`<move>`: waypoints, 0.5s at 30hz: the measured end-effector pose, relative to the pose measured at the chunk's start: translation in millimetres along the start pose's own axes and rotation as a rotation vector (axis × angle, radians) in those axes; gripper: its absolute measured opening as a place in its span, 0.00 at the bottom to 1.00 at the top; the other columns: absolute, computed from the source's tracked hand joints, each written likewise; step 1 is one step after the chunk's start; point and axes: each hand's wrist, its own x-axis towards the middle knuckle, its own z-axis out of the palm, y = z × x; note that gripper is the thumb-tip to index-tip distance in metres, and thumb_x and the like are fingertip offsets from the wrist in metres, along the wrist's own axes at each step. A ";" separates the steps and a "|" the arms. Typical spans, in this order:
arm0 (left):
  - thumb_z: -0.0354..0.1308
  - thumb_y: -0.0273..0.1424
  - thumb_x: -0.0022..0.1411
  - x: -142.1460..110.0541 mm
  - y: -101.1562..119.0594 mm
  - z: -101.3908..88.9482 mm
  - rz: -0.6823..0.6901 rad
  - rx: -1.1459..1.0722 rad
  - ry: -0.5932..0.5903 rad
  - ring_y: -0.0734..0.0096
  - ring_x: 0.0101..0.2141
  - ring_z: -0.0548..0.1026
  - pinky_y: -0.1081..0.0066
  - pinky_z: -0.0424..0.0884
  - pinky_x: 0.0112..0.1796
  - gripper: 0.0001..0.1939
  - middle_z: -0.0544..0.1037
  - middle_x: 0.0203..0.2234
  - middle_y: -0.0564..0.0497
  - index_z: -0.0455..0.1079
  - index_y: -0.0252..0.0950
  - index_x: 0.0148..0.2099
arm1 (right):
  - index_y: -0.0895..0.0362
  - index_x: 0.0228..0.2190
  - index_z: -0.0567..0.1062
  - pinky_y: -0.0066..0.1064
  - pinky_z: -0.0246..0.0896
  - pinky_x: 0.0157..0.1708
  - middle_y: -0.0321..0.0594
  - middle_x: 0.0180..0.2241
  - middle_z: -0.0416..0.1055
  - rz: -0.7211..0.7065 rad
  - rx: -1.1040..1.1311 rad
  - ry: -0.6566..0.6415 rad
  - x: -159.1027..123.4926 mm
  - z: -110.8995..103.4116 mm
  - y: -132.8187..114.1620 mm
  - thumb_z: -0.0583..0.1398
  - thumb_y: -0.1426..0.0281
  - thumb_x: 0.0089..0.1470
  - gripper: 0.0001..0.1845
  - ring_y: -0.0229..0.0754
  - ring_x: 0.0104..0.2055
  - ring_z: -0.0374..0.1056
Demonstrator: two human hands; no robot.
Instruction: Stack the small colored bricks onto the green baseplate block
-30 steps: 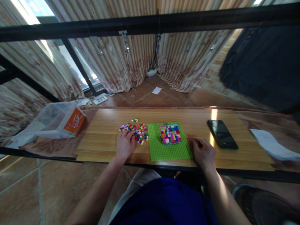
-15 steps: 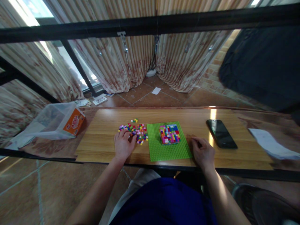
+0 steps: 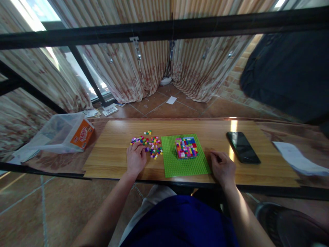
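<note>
My left hand rests at the near left edge of a pile of small coloured toy bricks. Its fingers are curled, with the thumb drawn in close; whatever lies between the fingertips is hidden. To the right of the pile lies a green studded baseplate. On it sits a square block built of many-coloured bricks. Just off the baseplate's right edge, my right hand rests on the table with fingers curled and thumb near the index finger. I cannot see whether it holds anything.
A few bricks lie apart behind the pile. A black phone is on the right of the wooden table. Beyond the table's right end are white papers; at the left lies a clear plastic box with an orange label.
My left hand's thumb has drawn in toward the fingers, and the hand has shifted slightly, uncovering a few more bricks. My right hand and the brick block have stayed in place.
</note>
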 end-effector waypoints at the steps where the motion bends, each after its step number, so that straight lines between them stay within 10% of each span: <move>1: 0.50 0.27 0.61 -0.2 -0.3 0.4 0.000 0.002 0.001 0.59 0.43 0.72 0.59 0.66 0.45 0.10 0.76 0.42 0.46 0.74 0.37 0.37 | 0.57 0.33 0.78 0.35 0.63 0.35 0.44 0.33 0.75 0.000 -0.001 0.000 0.0 -0.1 0.0 0.54 0.59 0.56 0.17 0.44 0.33 0.69; 15: 0.59 0.37 0.58 -2.4 2.7 1.0 0.055 -0.044 0.014 0.58 0.44 0.72 0.58 0.65 0.48 0.09 0.75 0.43 0.47 0.74 0.38 0.37 | 0.57 0.32 0.78 0.34 0.63 0.34 0.45 0.33 0.75 0.004 0.007 0.003 0.4 0.0 -1.3 0.54 0.59 0.56 0.18 0.43 0.32 0.69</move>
